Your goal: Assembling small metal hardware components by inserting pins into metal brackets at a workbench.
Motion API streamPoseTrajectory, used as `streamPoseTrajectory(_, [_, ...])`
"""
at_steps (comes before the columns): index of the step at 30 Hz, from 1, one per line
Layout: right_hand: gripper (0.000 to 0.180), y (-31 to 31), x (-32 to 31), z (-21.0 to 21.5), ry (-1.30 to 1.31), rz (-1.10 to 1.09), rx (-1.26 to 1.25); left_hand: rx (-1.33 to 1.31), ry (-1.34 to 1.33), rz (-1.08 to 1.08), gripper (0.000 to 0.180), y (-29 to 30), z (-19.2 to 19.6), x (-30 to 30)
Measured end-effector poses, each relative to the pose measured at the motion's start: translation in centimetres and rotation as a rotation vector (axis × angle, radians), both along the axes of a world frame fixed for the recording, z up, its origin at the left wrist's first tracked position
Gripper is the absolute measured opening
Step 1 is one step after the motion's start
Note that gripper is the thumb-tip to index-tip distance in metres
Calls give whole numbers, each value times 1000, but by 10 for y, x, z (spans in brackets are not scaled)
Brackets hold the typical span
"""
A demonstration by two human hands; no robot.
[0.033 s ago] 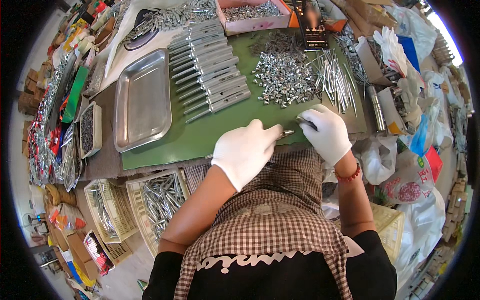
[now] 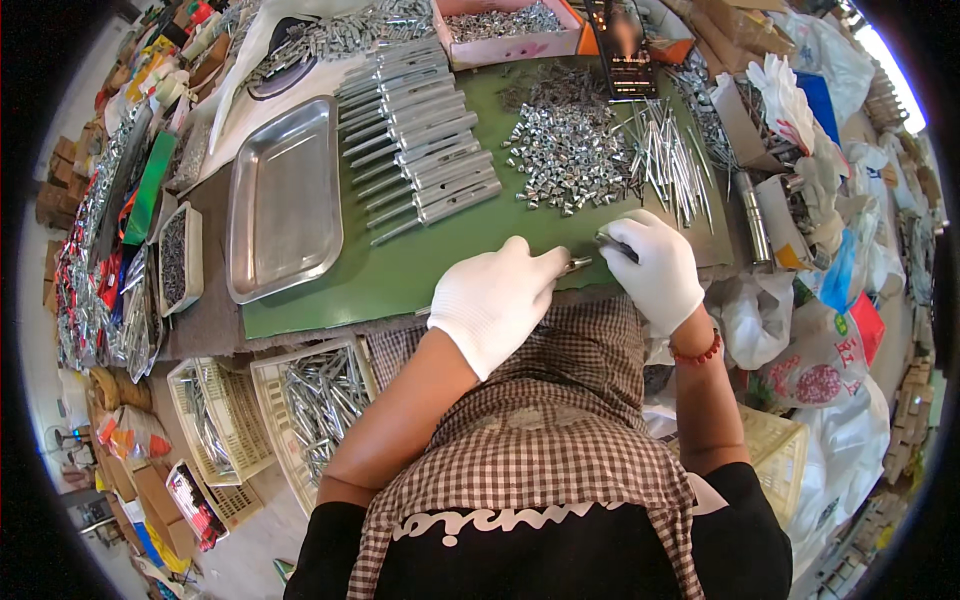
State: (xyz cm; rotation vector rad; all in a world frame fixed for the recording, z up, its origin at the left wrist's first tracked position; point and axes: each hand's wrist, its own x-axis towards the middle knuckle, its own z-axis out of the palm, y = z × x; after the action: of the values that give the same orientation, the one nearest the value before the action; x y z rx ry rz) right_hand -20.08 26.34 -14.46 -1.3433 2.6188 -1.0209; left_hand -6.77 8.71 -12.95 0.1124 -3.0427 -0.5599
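In a white glove, my left hand [image 2: 497, 300] is closed round a metal tube [image 2: 577, 265] whose end pokes out past the fingertips. A thin rod end [image 2: 423, 311] shows at the other side of this hand. My gloved right hand [image 2: 655, 270] pinches a small dark metal piece [image 2: 617, 246], mostly hidden by the fingers. A small gap separates the two held parts, over the near edge of the green mat [image 2: 380, 285]. Beyond my hands lie a heap of short silver metal caps [image 2: 570, 155] and a bundle of thin metal pins [image 2: 672, 165].
A row of metal tubes with rods [image 2: 430, 150] lies on the mat. Left of it is a steel tray [image 2: 285, 200]. A phone [image 2: 625, 55] stands at the back beside a pink box [image 2: 505, 25] of small parts. Plastic baskets [image 2: 265, 375] of metal parts sit below the table.
My left hand, with the metal tube, has shifted very slightly to the right. My right hand stays almost in place.
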Motion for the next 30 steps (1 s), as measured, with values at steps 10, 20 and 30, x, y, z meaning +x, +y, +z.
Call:
streamPoseTrajectory(10, [19, -11, 24, 5, -90, 91, -107, 20, -24, 15, 23, 3, -2, -2])
streamPoseTrajectory(20, [20, -14, 27, 6, -64, 57, -48, 32, -67, 23, 20, 4, -1, -2])
streamPoseTrajectory(30, [17, -17, 24, 11, -90, 54, -4, -23, -23, -28, 21, 1, -6, -2])
